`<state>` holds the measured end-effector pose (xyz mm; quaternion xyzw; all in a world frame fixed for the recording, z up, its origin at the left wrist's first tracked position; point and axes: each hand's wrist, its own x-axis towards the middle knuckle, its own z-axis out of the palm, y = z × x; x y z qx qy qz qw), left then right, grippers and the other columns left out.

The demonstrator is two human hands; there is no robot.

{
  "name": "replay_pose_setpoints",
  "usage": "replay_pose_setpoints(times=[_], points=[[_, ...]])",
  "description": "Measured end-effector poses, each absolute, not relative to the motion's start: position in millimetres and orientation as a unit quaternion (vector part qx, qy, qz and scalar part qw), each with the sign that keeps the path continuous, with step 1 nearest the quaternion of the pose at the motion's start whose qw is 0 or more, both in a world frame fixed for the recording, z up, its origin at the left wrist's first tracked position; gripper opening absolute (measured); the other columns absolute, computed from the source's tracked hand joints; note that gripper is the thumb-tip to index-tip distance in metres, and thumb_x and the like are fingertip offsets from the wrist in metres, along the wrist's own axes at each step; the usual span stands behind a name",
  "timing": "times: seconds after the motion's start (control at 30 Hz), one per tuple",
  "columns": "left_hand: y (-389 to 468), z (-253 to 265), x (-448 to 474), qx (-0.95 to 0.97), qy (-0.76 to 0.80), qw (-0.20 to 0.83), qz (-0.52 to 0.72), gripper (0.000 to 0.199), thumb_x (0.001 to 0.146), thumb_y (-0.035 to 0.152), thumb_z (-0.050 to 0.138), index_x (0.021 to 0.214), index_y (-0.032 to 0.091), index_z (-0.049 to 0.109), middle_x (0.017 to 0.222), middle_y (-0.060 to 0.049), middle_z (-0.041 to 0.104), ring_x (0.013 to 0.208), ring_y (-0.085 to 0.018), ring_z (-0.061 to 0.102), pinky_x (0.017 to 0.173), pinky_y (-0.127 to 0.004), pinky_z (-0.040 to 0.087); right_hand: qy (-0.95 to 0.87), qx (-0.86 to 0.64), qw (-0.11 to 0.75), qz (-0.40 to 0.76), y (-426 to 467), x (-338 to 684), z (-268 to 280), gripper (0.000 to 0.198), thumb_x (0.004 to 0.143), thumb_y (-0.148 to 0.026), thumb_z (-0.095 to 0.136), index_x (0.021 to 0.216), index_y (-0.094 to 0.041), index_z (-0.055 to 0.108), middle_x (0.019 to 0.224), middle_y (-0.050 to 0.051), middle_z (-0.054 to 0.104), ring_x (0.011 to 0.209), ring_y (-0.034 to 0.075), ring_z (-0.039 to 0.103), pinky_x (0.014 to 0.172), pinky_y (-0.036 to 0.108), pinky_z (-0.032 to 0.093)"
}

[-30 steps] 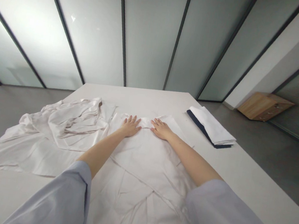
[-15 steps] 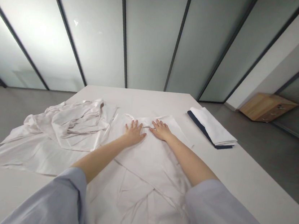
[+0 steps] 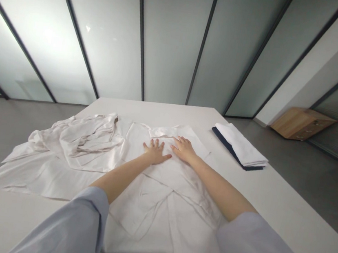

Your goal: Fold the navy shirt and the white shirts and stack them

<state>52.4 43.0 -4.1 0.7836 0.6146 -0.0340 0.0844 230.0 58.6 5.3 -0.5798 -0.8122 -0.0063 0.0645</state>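
Head view: my left hand point(image 3: 155, 152) and right hand point(image 3: 183, 149) rest palm down on the white garment point(image 3: 173, 215), fingers spread, near each other but apart. The garment lies creased on the worktop point(image 3: 280, 222) straight in front of me. A crumpled white pile point(image 3: 88, 141) lies beside it on my left; to my right, a folded white cloth point(image 3: 242, 145) sits on a dark cloth point(image 3: 226, 142).
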Motion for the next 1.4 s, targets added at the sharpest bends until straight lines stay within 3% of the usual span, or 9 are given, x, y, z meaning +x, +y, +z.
replay_pose_setpoints(times=[0.13,0.27,0.43,0.6,0.7,0.83,1.03,1.23,1.4], points=[[58,-1,49,0.794,0.603,0.073,-0.029,0.087,0.082,0.077,0.022,0.152,0.025,0.019,0.158,-0.014,0.011,0.143,-0.041,0.007,0.105,-0.070,0.011,-0.808,-0.587,0.014,0.049,27,222,3,0.058,0.094,-0.057,0.031,0.140,-0.024,0.046,0.150,0.013,0.037,0.138,0.031,0.030,0.110,0.050,0.023],[62,2,47,0.802,0.592,0.074,-0.026,0.081,0.086,0.072,0.020,0.151,0.024,0.020,0.158,-0.015,0.012,0.144,-0.039,0.010,0.107,-0.066,0.013,-0.788,-0.609,-0.012,0.089,12,219,-12,0.069,0.092,-0.064,0.025,0.151,-0.026,0.026,0.158,0.013,0.017,0.142,0.037,0.015,0.108,0.062,0.017],[54,9,47,0.805,0.589,0.062,-0.026,0.074,0.090,0.062,0.024,0.150,0.017,0.024,0.158,-0.017,0.013,0.144,-0.035,0.013,0.108,-0.059,0.022,-0.787,-0.610,-0.013,0.089,37,227,-15,0.069,0.092,-0.065,0.021,0.151,-0.029,0.023,0.159,0.011,0.013,0.144,0.035,0.011,0.109,0.062,0.012],[37,21,53,0.770,0.627,0.097,-0.067,0.076,0.087,0.068,0.025,0.149,0.023,0.025,0.158,-0.013,0.013,0.143,-0.037,0.014,0.104,-0.063,0.027,-0.764,-0.639,-0.022,0.092,78,235,-9,0.067,0.093,-0.063,0.022,0.151,-0.029,0.023,0.159,0.010,0.011,0.143,0.037,0.011,0.109,0.061,0.011],[29,20,54,0.738,0.660,0.118,-0.078,0.081,0.084,0.072,0.024,0.149,0.023,0.025,0.158,-0.014,0.013,0.142,-0.041,0.013,0.101,-0.068,0.026,-0.746,-0.660,-0.011,0.087,95,236,-8,0.066,0.093,-0.061,0.025,0.149,-0.026,0.028,0.158,0.012,0.015,0.142,0.039,0.014,0.108,0.062,0.013],[30,6,48,0.735,0.670,0.092,-0.052,0.084,0.083,0.073,0.019,0.152,0.024,0.018,0.159,-0.013,0.008,0.143,-0.041,0.006,0.102,-0.073,0.016,-0.751,-0.660,0.020,0.030,100,231,-7,0.062,0.094,-0.056,0.030,0.144,-0.020,0.037,0.155,0.016,0.025,0.140,0.036,0.020,0.109,0.057,0.014],[57,-8,43,0.724,0.684,0.084,-0.016,0.085,0.082,0.075,0.019,0.151,0.024,0.020,0.159,-0.013,0.009,0.144,-0.041,0.005,0.104,-0.072,0.012,-0.770,-0.636,0.052,0.005,73,219,1,0.062,0.094,-0.056,0.031,0.145,-0.020,0.036,0.153,0.015,0.029,0.141,0.034,0.019,0.111,0.054,0.013],[65,-7,33,0.748,0.659,0.051,0.054,0.077,0.084,0.070,0.033,0.144,0.023,0.035,0.154,-0.017,0.027,0.140,-0.040,0.019,0.104,-0.069,0.018,-0.763,-0.643,0.004,0.069,34,221,-9,0.075,0.090,-0.068,0.025,0.149,-0.024,0.028,0.156,0.016,0.020,0.141,0.041,0.016,0.106,0.064,0.014],[46,-4,5,0.813,0.577,0.037,0.066,0.061,0.088,0.061,0.040,0.137,0.025,0.043,0.150,-0.012,0.036,0.137,-0.031,0.031,0.108,-0.055,0.024,-0.772,-0.633,0.006,0.058,23,229,-16,0.073,0.091,-0.067,0.025,0.150,-0.024,0.025,0.157,0.015,0.017,0.141,0.040,0.016,0.106,0.064,0.014]])
